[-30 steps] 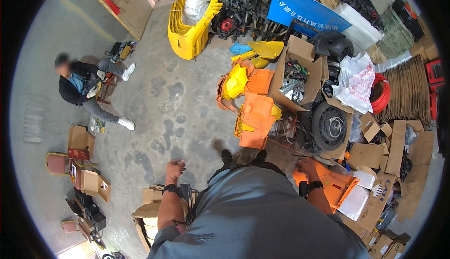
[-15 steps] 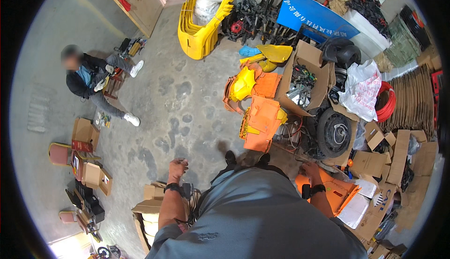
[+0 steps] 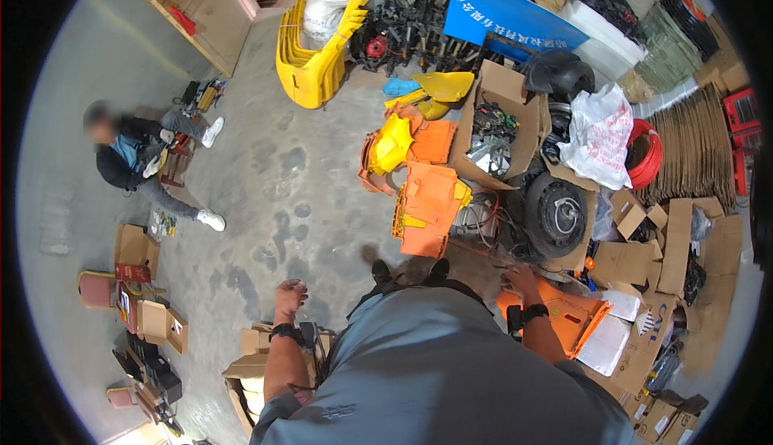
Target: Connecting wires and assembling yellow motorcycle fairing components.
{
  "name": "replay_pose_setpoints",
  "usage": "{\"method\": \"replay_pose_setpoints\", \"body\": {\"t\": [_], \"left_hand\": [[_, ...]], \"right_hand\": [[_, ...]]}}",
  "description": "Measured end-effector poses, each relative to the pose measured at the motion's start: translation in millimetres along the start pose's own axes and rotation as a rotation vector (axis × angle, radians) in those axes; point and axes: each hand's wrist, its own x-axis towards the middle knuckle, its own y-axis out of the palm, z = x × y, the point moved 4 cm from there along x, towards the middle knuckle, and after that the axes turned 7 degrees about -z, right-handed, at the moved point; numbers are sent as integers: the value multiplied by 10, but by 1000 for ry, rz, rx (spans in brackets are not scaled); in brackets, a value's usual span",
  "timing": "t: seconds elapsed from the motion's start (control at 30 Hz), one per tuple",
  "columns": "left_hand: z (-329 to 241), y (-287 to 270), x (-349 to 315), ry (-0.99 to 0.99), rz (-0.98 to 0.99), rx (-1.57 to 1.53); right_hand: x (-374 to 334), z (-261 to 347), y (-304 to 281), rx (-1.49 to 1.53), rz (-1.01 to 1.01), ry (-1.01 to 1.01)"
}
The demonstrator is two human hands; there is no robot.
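Observation:
My left hand (image 3: 291,294) hangs over the grey concrete floor (image 3: 266,235), its fingers loosely bent and a little apart, with nothing visible in it. Below it is an open cardboard box (image 3: 256,364), partly hidden by my forearm. My right hand (image 3: 522,281) hangs on the other side of my body, fingers apart, above or beside an orange plastic panel (image 3: 568,314). I cannot tell whether it touches the panel. Each wrist wears a dark band. Ahead of my feet lie orange panels (image 3: 424,203) and a yellow moulded part (image 3: 390,144).
A wheel with a tyre (image 3: 555,215), a box of metal parts (image 3: 467,143) and a red hose coil (image 3: 643,155) crowd the right. Stacked yellow panels (image 3: 310,82) stand ahead. A seated person (image 3: 129,151) is at the left, near chairs (image 3: 97,289) and boxes.
The view has shifted, so ahead-lying things appear farther left. Both hands sit slightly farther left in the picture, still hanging at my sides. Nothing was picked up or put down.

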Motion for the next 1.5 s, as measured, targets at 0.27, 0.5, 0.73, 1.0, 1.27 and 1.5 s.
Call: {"method": "replay_pose_setpoints", "body": {"t": [0.27, 0.5, 0.73, 1.0, 1.27, 1.5], "left_hand": [[-119, -30, -6, 55, -41, 51], [-74, -151, 67, 89, -159, 50], [-37, -178, 165, 95, -151, 87], [-87, -174, 179, 59, -78, 75], [-202, -67, 29, 4, -43, 101], [-218, -43, 14, -9, -42, 126]], "right_hand": [[14, -151, -32, -8, -47, -14], [29, -251, 43, 5, -66, 20], [-17, -295, 92, 67, -80, 94], [-75, -193, 120, 124, -79, 110], [-56, -169, 162, 109, -29, 98], [-72, -180, 152, 111, -93, 143]]}}
